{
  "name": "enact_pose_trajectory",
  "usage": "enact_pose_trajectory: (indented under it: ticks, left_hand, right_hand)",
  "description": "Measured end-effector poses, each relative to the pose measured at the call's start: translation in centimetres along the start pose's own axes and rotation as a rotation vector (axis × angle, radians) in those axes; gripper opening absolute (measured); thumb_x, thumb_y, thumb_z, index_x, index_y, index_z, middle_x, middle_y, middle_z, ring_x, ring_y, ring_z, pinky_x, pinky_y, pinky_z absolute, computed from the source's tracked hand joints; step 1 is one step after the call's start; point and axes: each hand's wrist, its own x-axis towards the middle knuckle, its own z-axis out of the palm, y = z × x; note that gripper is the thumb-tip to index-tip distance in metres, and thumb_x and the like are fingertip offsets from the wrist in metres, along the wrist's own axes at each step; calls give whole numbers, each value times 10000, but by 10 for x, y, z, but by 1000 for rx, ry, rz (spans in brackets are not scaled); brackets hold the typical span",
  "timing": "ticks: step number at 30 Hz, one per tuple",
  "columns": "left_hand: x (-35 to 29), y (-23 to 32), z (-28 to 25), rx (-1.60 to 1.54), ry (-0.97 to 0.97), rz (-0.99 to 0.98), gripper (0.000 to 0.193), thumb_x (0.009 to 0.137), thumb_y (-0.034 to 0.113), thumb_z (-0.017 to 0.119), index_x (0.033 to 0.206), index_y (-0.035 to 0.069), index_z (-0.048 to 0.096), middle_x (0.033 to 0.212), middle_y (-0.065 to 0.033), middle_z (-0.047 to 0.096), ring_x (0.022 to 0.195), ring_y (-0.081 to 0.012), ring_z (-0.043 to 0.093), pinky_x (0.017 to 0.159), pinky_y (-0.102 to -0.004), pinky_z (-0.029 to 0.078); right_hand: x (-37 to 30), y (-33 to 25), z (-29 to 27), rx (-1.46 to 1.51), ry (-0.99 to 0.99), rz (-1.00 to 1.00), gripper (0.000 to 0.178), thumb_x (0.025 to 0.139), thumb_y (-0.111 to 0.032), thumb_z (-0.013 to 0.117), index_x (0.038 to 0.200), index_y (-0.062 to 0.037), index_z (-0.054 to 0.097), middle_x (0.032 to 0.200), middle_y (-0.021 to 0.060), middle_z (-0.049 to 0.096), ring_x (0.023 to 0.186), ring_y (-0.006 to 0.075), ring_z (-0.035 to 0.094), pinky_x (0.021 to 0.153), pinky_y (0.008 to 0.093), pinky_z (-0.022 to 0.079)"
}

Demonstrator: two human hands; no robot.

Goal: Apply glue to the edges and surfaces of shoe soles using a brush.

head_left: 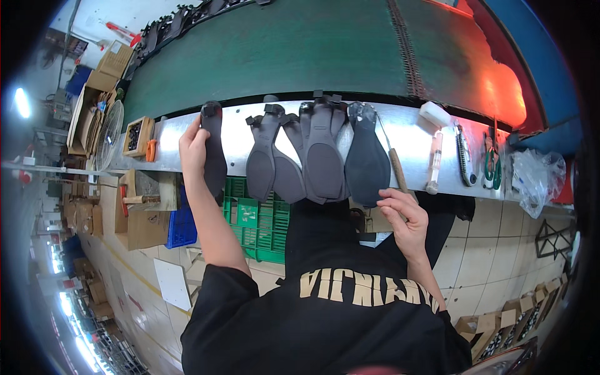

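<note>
1. At left on worktop [237,134], pinches dark sole [215,159] in left grip [194,150].
2. Curls right grip [406,222] loosely beside wooden-handled tool [396,167]; cannot tell whether pinching it.
3. Leftward, wooden box [149,136] of dark bits [134,135]; below, half-hidden green crate [265,235].

Silver metal bench [235,139] under dark shoe soles [324,164], wooden box [149,135], white block [434,114].

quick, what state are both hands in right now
Left hand: closed, holding a dark shoe sole.
Right hand: loosely curled by the wooden-handled tool; grip cannot be told.
</note>
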Motion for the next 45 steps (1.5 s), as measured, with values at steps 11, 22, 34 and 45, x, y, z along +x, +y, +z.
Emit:
enact_pose_trajectory:
  ticks: [11, 22, 34, 45]
  left_hand:
    - [-49, -55, 49, 465, 171, 110, 511, 772, 298, 762, 1205, 42, 675, 1147, -142, 644, 1032, -316, 599, 912, -409, 466]
    - [-86, -42, 77, 650, -36, 229, 683, 665, 317, 854, 1227, -12, 651, 1130, -151, 634, 1056, -327, 567, 922, -413, 463]
    - [-102, 25, 77, -319, 110, 177, 246, 886, 32, 694, 1117, -39, 654, 957, 1, 623, 793, -59, 557, 702, -205, 456]
    - [-186, 51, 175, -351, -628, 61, 349, 827, 41, 750, 1147, 0, 617, 980, -29, 656, 858, -79, 614, 713, -221, 498]
  right_hand:
    - [-7, 2, 14, 74, 85, 164, 211, 827, 96, 655, 1014, 15, 712, 882, 71, 642, 859, 112, 629, 738, 237, 492]
    - [-3, -5, 13, 174, -22, 158, 198, 937, 22, 607, 1101, 11, 718, 805, 60, 679, 664, 78, 628, 616, 193, 516]
    - [-7, 5, -5, 145, 3, 57, 297, 972, -4, 535, 1253, 11, 632, 1024, 126, 685, 835, 138, 655, 731, 245, 537]
    - [0, -17, 8, 435, -167, 301, 379, 907, -39, 678, 1263, 24, 567, 1026, 37, 660, 903, 71, 616, 794, 227, 506]
